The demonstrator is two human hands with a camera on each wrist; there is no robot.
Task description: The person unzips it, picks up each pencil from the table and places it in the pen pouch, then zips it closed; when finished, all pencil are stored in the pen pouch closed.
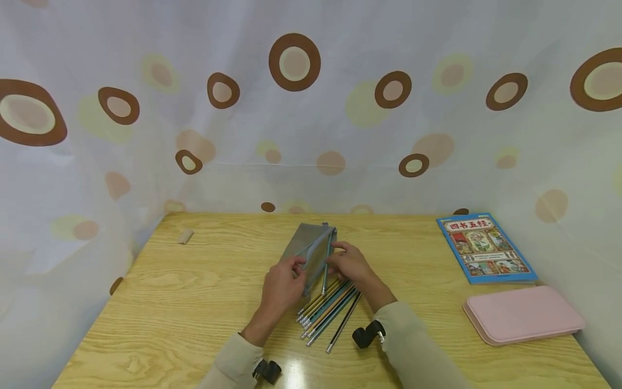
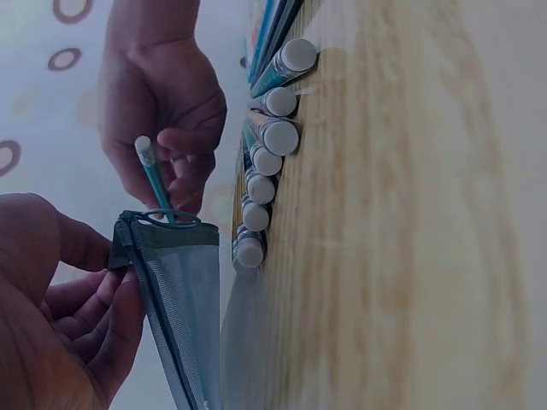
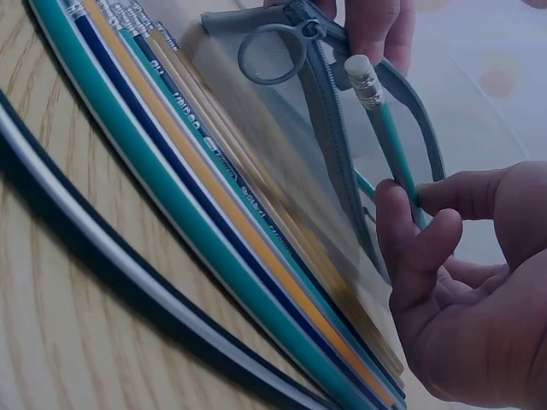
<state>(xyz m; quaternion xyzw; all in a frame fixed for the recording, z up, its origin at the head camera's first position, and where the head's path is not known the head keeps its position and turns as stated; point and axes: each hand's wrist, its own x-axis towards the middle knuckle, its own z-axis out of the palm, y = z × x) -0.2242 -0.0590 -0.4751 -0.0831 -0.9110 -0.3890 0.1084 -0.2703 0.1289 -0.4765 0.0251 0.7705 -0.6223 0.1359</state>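
A grey zippered mesh pouch [image 1: 297, 241] is held tilted above the table, its zip side open. My left hand [image 1: 283, 286] pinches the pouch's near edge between thumb and fingers. A green pencil [image 3: 391, 141] with a white eraser is pinched by my right hand [image 3: 479, 299] at the pouch's opening; part of another green pencil shows inside. Beside and below the pouch lies a bundle of pencils [image 1: 326, 310] in yellow, green and dark colours, eraser ends toward me. One black pencil [image 1: 344, 323] lies at the bundle's right.
On the right of the wooden table [image 1: 209, 324] lie a blue-bordered book [image 1: 486, 248] and a pink case [image 1: 527, 316]. A small beige cylindrical object [image 1: 186, 236] is at the back left. A patterned curtain [image 1: 330, 124] hangs behind.
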